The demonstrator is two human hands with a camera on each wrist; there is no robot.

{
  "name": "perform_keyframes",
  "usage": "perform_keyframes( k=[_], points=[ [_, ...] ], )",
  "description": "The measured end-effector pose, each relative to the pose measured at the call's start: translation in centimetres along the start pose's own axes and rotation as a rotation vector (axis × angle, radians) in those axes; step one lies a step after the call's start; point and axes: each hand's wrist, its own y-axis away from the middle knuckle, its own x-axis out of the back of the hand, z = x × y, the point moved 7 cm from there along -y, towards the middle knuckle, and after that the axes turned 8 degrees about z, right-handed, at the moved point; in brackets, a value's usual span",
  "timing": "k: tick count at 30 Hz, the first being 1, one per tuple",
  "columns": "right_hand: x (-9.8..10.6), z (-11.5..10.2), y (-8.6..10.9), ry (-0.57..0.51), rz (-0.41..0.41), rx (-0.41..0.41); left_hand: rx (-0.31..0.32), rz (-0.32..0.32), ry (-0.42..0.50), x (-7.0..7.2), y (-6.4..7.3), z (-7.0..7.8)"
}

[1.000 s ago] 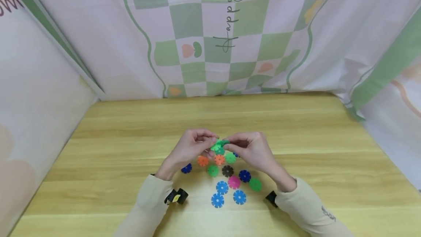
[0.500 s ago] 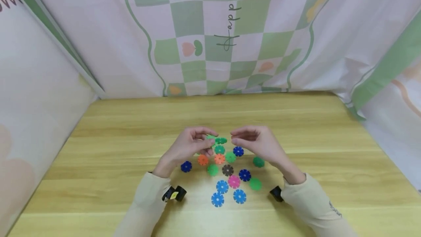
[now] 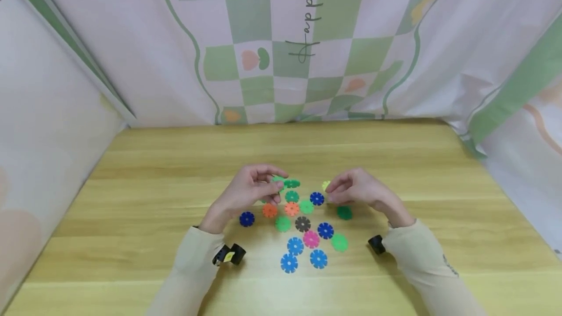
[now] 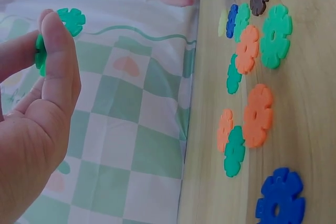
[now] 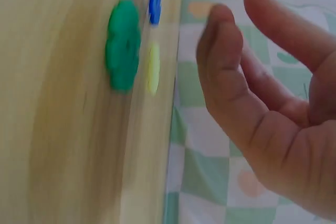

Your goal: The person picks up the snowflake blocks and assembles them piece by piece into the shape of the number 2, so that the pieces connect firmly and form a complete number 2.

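Observation:
My left hand pinches a joined pair of green notched plastic discs between thumb and fingers, raised above the table. One disc stands crosswise to the other; the fingers hide part of the pair. To the right, my right hand hovers over the table, its thumb and fingers apart with nothing between them, as the right wrist view shows. Closest to its fingertips in the head view is a yellow disc. A dark green disc lies below that hand, and a dark blue disc to its left.
Several more flat notched discs lie between the forearms, among them an orange disc, a brown disc, a pink disc and a light blue disc. A checked curtain hangs behind the wooden table.
My right hand has let go of the green discs and moved right, its fingers coming apart. The left hand keeps the joined pair, shifting slightly left.

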Motion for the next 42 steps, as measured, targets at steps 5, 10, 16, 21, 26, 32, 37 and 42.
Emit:
perform_keyframes(
  k=[5, 10, 16, 21, 26, 32, 37, 42],
  points=[
    [0.4, 0.8, 0.1, 0.143, -0.034, -0.063, -0.014, -0.015, 0.018, -0.1, 0.0, 0.2],
    [0.5, 1.3, 0.2, 0.318, -0.027, -0.091, -0.015, -0.023, 0.02, -0.1, 0.0, 0.2],
    [0.4, 1.6, 0.1, 0.417, -0.016, -0.099, -0.01, -0.017, 0.005, 0.0, 0.0, 0.2],
    [0.0, 1.5, 0.0, 0.474, -0.003, -0.079, 0.001, -0.015, 0.004, 0.0, 0.0, 0.2],
    [-0.2, 1.3, 0.2, 0.527, 0.005, -0.081, 0.019, -0.012, 0.014, -0.1, 0.1, 0.2],
    [-0.2, 1.4, 0.2, 0.541, 0.006, -0.08, 0.026, -0.012, 0.022, -0.2, 0.1, 0.0],
    [-0.1, 1.2, 0.3, 0.545, 0.005, -0.048, 0.034, -0.019, 0.04, -0.3, 0.1, -0.1],
    [0.1, 0.9, 0.6, 0.525, -0.005, -0.016, 0.041, -0.024, 0.027, -0.3, 0.1, -0.2]
  ],
)
